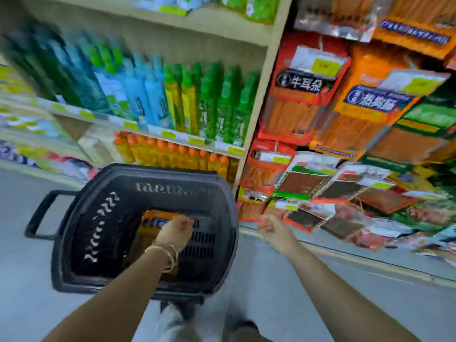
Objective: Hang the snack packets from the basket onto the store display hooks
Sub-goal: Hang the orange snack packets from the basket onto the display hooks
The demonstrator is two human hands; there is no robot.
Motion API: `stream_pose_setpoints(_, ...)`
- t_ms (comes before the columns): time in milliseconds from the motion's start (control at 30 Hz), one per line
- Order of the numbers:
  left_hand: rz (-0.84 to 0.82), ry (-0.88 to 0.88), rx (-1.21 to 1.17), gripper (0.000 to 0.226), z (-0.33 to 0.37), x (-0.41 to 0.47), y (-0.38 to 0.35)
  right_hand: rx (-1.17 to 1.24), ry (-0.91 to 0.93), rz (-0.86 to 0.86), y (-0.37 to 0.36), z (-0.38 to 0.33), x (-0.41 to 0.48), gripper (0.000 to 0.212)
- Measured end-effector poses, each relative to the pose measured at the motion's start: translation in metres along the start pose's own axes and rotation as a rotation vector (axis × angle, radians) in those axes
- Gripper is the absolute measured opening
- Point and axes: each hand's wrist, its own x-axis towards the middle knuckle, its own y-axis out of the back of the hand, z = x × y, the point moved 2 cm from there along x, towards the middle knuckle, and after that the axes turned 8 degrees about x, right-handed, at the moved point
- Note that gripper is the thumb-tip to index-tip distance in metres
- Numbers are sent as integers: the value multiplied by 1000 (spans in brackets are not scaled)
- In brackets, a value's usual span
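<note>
A black plastic basket (pixel 103 233) stands on the floor in front of the shelves. An orange snack packet (pixel 151 224) lies inside it. My left hand (pixel 176 232) reaches down into the basket with its fingers closed on the packet's upper edge; bangles ring the wrist. My right hand (pixel 274 227) hovers right of the basket, fingers apart and holding nothing, just below the lowest hanging packets. Red and orange snack packets (pixel 299 95) hang on the display hooks on the right. The whole frame is motion-blurred.
Shelves (pixel 172 137) on the left carry green, blue and yellow bottles, with orange-capped bottles below. A beige upright post (pixel 261 99) divides the shelves from the hook display. Grey floor (pixel 308 280) lies underfoot. The basket's handle (pixel 40 215) sticks out to the left.
</note>
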Motion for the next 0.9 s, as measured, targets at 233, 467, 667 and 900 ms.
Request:
stream_pose_setpoints(233,-101,198,24,17,-121,18,25,7,-220,-131,-136,2,19,30)
stream_pose_setpoints(467,-180,302,-52,18,-199,65,27,-63,-396,-407,-240,18,74,40)
stream_pose_setpoints(667,-252,380,-100,15,-245,118,8,-146,-441,-475,-302,52,126,38)
stream_pose_setpoints(900,-342,473,-92,30,-273,187,-33,-94,-483,-453,-352,105,172,30)
